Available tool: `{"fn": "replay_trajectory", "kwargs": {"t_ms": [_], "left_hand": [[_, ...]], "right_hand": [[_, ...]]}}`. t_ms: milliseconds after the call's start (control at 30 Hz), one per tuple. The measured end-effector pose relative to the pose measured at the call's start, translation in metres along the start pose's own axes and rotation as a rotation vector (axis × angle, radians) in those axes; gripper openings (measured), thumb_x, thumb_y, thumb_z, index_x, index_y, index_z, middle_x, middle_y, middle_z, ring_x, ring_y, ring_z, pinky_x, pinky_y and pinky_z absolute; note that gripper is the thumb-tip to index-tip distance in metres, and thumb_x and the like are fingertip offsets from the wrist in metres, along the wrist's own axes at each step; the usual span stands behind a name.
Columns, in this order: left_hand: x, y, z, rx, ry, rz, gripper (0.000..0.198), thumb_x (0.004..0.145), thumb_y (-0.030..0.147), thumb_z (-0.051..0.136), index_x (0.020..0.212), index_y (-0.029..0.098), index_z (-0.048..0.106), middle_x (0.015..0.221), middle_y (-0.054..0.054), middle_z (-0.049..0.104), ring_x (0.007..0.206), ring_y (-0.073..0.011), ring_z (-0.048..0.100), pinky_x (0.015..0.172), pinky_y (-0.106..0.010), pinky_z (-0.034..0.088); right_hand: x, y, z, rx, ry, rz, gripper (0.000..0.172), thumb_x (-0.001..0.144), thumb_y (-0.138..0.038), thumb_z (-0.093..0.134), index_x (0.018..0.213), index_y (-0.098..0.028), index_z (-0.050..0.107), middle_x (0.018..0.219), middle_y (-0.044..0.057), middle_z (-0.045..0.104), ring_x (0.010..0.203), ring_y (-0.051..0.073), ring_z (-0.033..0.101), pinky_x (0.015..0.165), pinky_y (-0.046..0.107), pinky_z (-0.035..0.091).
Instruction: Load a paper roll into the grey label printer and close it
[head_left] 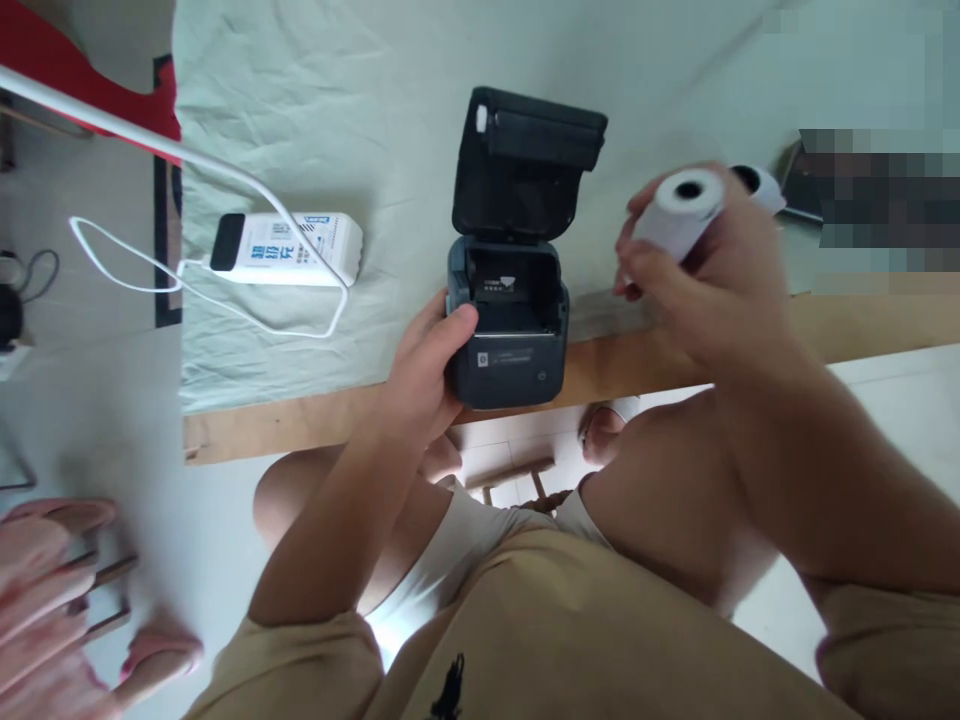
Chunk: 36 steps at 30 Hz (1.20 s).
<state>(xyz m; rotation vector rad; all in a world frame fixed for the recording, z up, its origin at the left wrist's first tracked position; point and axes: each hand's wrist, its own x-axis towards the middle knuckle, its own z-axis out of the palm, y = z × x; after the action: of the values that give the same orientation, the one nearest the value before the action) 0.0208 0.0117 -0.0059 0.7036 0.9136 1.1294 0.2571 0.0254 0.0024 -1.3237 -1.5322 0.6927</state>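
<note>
My left hand [431, 365] grips the left side of a dark label printer [514, 370], its thumb on the top edge. The printer's lid [517, 180] stands swung up and back, and the paper bay inside shows no roll. To the right of the printer, my right hand [720, 270] is closed around a white paper roll [675, 220], whose hollow core faces up. Behind that hand a second white roll [757, 188] is partly hidden.
A white power bank [289, 248] with a white cable [259, 322] lies on the green cloth [390, 120] at the left. A dark object [804, 180] sits at the right. The wooden table edge [300, 420] runs before my legs. Another person's pink-clad part shows lower left.
</note>
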Motion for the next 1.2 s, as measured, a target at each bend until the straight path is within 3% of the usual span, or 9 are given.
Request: {"fn": "replay_trajectory", "kwargs": {"t_ms": [133, 233, 367, 567, 700, 833, 1000, 1100, 1200], "left_hand": [[-0.001, 0.000, -0.001, 0.037, -0.028, -0.006, 0.023, 0.087, 0.041, 0.080, 0.090, 0.019, 0.075, 0.077, 0.000, 0.076, 0.080, -0.0205, 0.079, 0.070, -0.028, 0.064], [-0.001, -0.001, -0.002, 0.052, -0.024, 0.005, 0.026, 0.086, 0.043, 0.080, 0.091, 0.019, 0.074, 0.078, -0.001, 0.076, 0.088, -0.0241, 0.080, 0.078, -0.032, 0.065], [-0.001, -0.001, -0.003, 0.028, -0.030, 0.015, 0.025, 0.086, 0.042, 0.080, 0.087, 0.018, 0.072, 0.074, 0.001, 0.074, 0.071, -0.0171, 0.076, 0.066, -0.026, 0.062], [-0.003, 0.002, 0.001, 0.017, -0.060, -0.032, 0.026, 0.085, 0.043, 0.082, 0.088, 0.018, 0.075, 0.076, 0.001, 0.076, 0.062, -0.0132, 0.072, 0.053, -0.021, 0.057], [-0.004, 0.004, 0.002, 0.033, -0.024, -0.025, 0.027, 0.084, 0.044, 0.083, 0.086, 0.018, 0.074, 0.076, 0.001, 0.075, 0.062, -0.0133, 0.072, 0.054, -0.021, 0.057], [-0.004, 0.005, 0.001, 0.050, -0.001, -0.056, 0.027, 0.084, 0.043, 0.082, 0.087, 0.018, 0.073, 0.074, 0.001, 0.075, 0.063, -0.0145, 0.071, 0.055, -0.023, 0.056], [-0.006, 0.006, 0.001, 0.067, 0.015, -0.070, 0.026, 0.084, 0.042, 0.081, 0.090, 0.019, 0.071, 0.075, 0.001, 0.075, 0.067, -0.0161, 0.074, 0.059, -0.025, 0.058], [-0.006, 0.006, 0.002, 0.072, 0.011, -0.068, 0.029, 0.084, 0.045, 0.081, 0.090, 0.019, 0.071, 0.077, 0.000, 0.076, 0.069, -0.0171, 0.075, 0.059, -0.025, 0.059], [-0.005, 0.005, 0.003, 0.078, 0.013, -0.057, 0.028, 0.083, 0.045, 0.082, 0.090, 0.019, 0.072, 0.078, 0.000, 0.078, 0.070, -0.0180, 0.076, 0.058, -0.025, 0.061]], "right_hand": [[-0.003, 0.010, 0.000, -0.376, -0.069, -0.211, 0.024, 0.087, -0.039, 0.075, 0.105, -0.026, 0.066, 0.102, 0.006, 0.067, 0.103, 0.025, 0.065, 0.092, 0.048, 0.059], [-0.003, 0.017, 0.001, -0.451, -0.093, -0.245, 0.034, 0.087, -0.039, 0.076, 0.118, -0.027, 0.066, 0.108, 0.006, 0.070, 0.101, 0.026, 0.068, 0.088, 0.046, 0.060], [-0.004, 0.019, 0.002, -0.567, -0.103, -0.166, 0.051, 0.085, -0.037, 0.080, 0.132, -0.026, 0.061, 0.112, 0.008, 0.074, 0.092, 0.028, 0.072, 0.082, 0.045, 0.060], [-0.005, -0.002, -0.041, -0.713, 0.227, -0.518, 0.047, 0.093, -0.033, 0.071, 0.139, -0.027, 0.062, 0.129, 0.007, 0.071, 0.121, 0.030, 0.069, 0.104, 0.046, 0.056], [0.005, 0.013, -0.064, -0.789, 0.110, -0.266, 0.059, 0.091, -0.038, 0.072, 0.147, -0.023, 0.057, 0.139, 0.015, 0.062, 0.129, 0.035, 0.063, 0.107, 0.051, 0.056], [0.012, 0.030, -0.060, -0.874, 0.002, -0.126, 0.048, 0.088, -0.034, 0.074, 0.135, -0.025, 0.065, 0.125, 0.014, 0.071, 0.120, 0.033, 0.066, 0.109, 0.057, 0.053], [0.017, 0.034, -0.052, -0.792, 0.053, -0.090, 0.051, 0.080, -0.026, 0.078, 0.128, -0.030, 0.064, 0.115, 0.005, 0.073, 0.108, 0.025, 0.070, 0.105, 0.052, 0.055], [0.017, 0.029, -0.048, -0.578, 0.207, -0.145, 0.063, 0.071, -0.028, 0.082, 0.128, -0.025, 0.057, 0.101, 0.003, 0.069, 0.091, 0.019, 0.068, 0.081, 0.039, 0.058], [0.006, 0.008, -0.041, -0.352, 0.317, -0.329, 0.039, 0.079, -0.041, 0.075, 0.113, -0.025, 0.062, 0.100, 0.003, 0.064, 0.084, 0.016, 0.063, 0.067, 0.032, 0.050]]}}
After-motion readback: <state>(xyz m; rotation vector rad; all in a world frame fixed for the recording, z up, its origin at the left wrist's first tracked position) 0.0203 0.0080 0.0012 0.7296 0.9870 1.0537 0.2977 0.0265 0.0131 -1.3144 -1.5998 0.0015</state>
